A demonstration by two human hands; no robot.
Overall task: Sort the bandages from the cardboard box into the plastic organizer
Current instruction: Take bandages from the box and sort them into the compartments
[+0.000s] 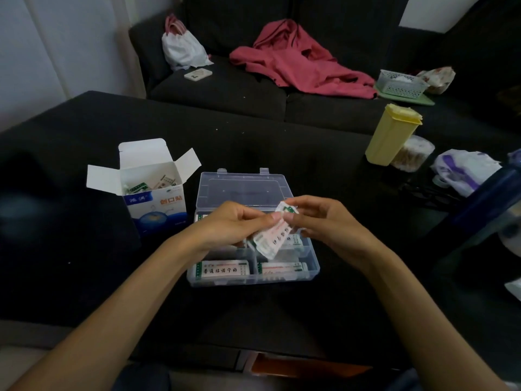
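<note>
both hands meet above the open organizer (306, 251) on the dark worktop (282, 142). the left hand (236, 224) pinches a small stack of bandages (272, 240) between thumb and curled fingers, the stack slanting down over the middle compartments. the right hand (321, 218) pinches the stack's upper end, just beside the left thumb. more bandages lie in the front compartments. the box (155, 193) stands open just left of the organizer, a few bandages inside.
</note>
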